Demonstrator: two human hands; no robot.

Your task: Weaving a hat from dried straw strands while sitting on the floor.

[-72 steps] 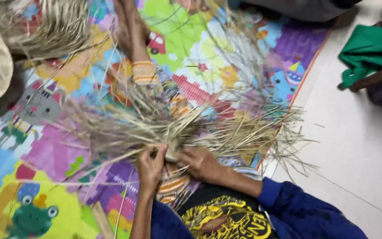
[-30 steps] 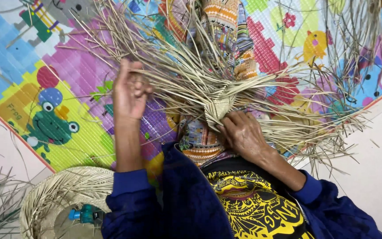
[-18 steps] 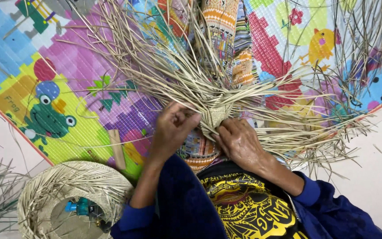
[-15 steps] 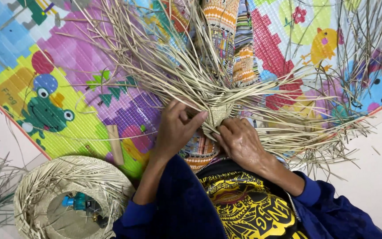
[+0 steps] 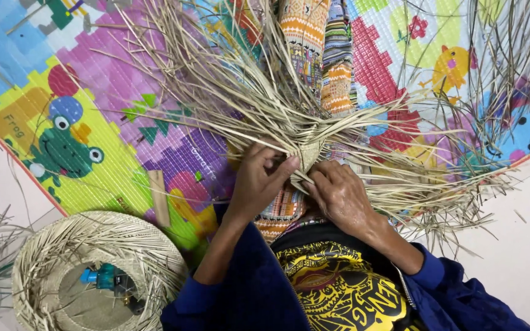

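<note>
Strands of dry palm leaf (image 5: 228, 92) fanning out in every direction over the colourful play mat (image 5: 93, 141), crowding the top and right edges, leaving open room only on the pale floor (image 5: 522, 245) at the right and at the mat's lower left corner. Woven basket (image 5: 99, 270) sitting at the lower left, just beside the left elbow, holding a small teal object (image 5: 102, 277). Small woven centre (image 5: 309, 156) lying at the middle of the fan, above the patterned fabric over the lap. Left hand (image 5: 259, 184) curling partly closed, thumb and fingertips pinching strands at the woven centre's left edge. Right hand (image 5: 341, 196) bending loosely, fingertips pressing the centre's lower right side. Compared with a moment earlier, both hands keeping the same grip at the centre, basket showing further in.
</note>
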